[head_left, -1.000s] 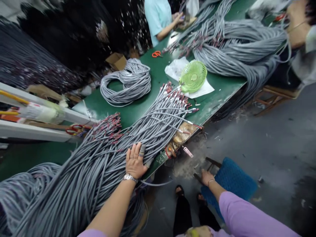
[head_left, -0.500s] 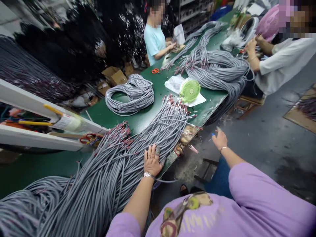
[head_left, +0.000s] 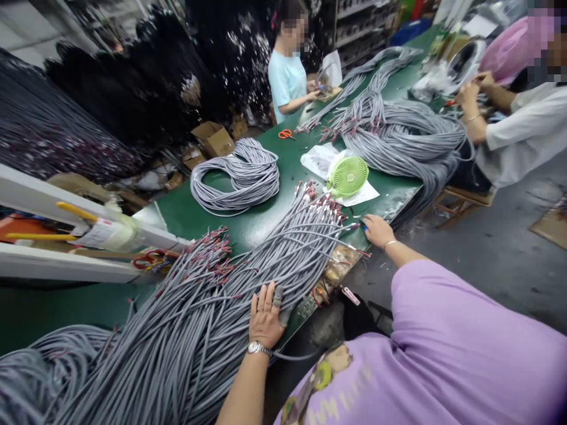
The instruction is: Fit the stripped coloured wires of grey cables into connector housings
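My left hand (head_left: 266,319) lies flat with fingers stretched over a thick bundle of grey cables (head_left: 195,348), and a watch circles its wrist. A grey band wraps one of its fingers. My right hand (head_left: 378,232) is at the table's front edge, beside the red and white stripped wire ends (head_left: 316,200) of the bundle. Its fingers are bunched together, with a bit of blue at the tips. One cable end reaches close to those fingertips; what they hold, if anything, I cannot make out.
On the green table (head_left: 177,212) are a coiled cable bundle (head_left: 237,177), a green fan (head_left: 348,177), orange-handled scissors (head_left: 286,134) and more grey cables (head_left: 398,130). A white frame (head_left: 75,260) stands at left. Two people (head_left: 287,77) work across and at the far right.
My right hand has moved left and up from over the floor to the table edge near the wire ends. My left hand stays on the cables. The view has shifted slightly.
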Demonstrator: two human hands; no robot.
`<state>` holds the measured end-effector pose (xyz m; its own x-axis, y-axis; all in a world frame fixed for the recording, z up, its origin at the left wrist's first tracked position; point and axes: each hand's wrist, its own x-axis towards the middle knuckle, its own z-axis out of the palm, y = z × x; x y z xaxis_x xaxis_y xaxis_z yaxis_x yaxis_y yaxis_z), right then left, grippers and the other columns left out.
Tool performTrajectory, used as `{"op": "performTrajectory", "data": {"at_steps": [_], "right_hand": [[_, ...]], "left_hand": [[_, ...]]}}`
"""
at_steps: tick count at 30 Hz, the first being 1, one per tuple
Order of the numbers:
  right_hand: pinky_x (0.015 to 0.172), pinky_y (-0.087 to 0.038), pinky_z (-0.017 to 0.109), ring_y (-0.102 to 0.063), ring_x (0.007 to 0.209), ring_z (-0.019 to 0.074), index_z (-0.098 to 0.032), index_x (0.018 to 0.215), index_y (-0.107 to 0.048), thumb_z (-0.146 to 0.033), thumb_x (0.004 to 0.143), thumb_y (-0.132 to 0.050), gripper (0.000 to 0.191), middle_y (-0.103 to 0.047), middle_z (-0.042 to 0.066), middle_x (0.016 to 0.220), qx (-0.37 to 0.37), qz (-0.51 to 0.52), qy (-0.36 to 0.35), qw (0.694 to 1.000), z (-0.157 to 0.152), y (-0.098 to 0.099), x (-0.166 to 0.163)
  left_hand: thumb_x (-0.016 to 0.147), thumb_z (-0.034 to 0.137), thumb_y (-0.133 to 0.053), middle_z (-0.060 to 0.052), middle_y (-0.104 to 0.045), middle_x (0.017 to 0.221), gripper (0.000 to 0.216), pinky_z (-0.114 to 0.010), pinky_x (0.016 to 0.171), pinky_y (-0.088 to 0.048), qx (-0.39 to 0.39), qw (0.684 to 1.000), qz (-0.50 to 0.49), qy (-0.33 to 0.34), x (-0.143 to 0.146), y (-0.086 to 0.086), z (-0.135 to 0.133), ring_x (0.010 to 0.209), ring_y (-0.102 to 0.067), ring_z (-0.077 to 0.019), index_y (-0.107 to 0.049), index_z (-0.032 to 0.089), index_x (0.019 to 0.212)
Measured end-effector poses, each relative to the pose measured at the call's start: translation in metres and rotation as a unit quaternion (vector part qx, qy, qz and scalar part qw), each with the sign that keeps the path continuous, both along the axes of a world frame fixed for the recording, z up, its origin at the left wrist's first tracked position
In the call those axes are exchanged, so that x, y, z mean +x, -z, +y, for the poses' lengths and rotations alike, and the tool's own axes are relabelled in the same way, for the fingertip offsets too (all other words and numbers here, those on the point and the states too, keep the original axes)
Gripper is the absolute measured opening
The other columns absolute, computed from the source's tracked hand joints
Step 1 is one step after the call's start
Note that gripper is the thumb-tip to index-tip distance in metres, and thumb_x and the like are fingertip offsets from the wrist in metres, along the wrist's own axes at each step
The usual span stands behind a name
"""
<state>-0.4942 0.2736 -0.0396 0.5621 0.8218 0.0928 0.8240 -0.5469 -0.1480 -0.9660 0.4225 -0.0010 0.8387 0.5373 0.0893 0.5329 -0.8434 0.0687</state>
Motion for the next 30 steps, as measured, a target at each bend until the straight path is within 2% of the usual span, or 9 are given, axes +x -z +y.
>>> {"op": "performTrajectory", "data": {"at_steps": [5,8,13,18,25,30], "right_hand": [[0.112,-0.028,0.040,-0.037,0.133,0.0264,-0.005,0.133,-0.052,-0.016,0.082,-0.043,0.052,-0.046,0.016,0.143,0.046,-0.019,-0.080,0.996,-0.004,0.020,0.017],[0.112,-0.029,0.041,-0.038,0.134,0.0264,-0.006,0.133,-0.053,-0.017,0.083,-0.043,0.052,-0.047,0.015,0.143,0.062,-0.026,-0.095,0.993,-0.009,0.025,0.019],[0.106,-0.037,0.042,-0.046,0.130,0.0271,-0.011,0.129,-0.058,-0.023,0.087,-0.043,0.046,-0.052,0.013,0.140,0.120,-0.054,-0.106,0.986,-0.011,0.031,0.022],[0.105,-0.038,0.040,-0.050,0.126,0.0261,-0.012,0.127,-0.060,-0.025,0.088,-0.042,0.044,-0.056,0.011,0.137,0.167,-0.074,-0.112,0.977,-0.010,0.039,0.027],[0.105,-0.040,0.041,-0.052,0.125,0.0253,-0.015,0.124,-0.063,-0.021,0.086,-0.043,0.044,-0.057,0.010,0.135,0.192,-0.076,-0.118,0.971,-0.009,0.042,0.031],[0.105,-0.039,0.039,-0.054,0.123,0.0238,-0.015,0.120,-0.066,-0.021,0.086,-0.043,0.041,-0.060,0.009,0.131,0.228,-0.072,-0.132,0.962,-0.008,0.044,0.034]], "left_hand": [[0.086,0.045,-0.047,-0.002,-0.043,0.148,0.075,-0.048,0.119,-0.027,0.030,0.999,0.008,-0.039,-0.006,0.005,-0.004,0.139,-0.030,-0.0281,-0.007,0.038,0.149],[0.083,0.042,-0.053,-0.003,-0.048,0.144,0.082,-0.051,0.118,-0.028,0.058,0.997,-0.029,-0.041,-0.006,0.005,-0.007,0.136,-0.036,-0.0297,-0.003,0.040,0.149],[0.081,0.033,-0.059,-0.006,-0.048,0.144,0.085,-0.053,0.118,-0.024,0.101,0.992,-0.070,-0.036,-0.001,0.001,-0.010,0.134,-0.040,-0.0322,-0.010,0.037,0.151],[0.073,0.038,-0.066,-0.007,-0.045,0.145,0.095,-0.049,0.119,-0.020,0.122,0.988,-0.093,-0.017,0.002,0.000,-0.009,0.135,-0.040,-0.0336,-0.014,0.032,0.152],[0.070,0.039,-0.062,0.000,-0.038,0.149,0.096,-0.044,0.120,-0.016,0.125,0.985,-0.119,-0.028,0.005,0.001,-0.008,0.138,-0.036,-0.0297,-0.012,0.038,0.152],[0.072,0.043,-0.053,0.013,-0.032,0.150,0.086,-0.042,0.120,-0.018,0.136,0.978,-0.153,-0.050,0.006,0.003,-0.001,0.137,-0.039,-0.0272,-0.014,0.048,0.148]]}}
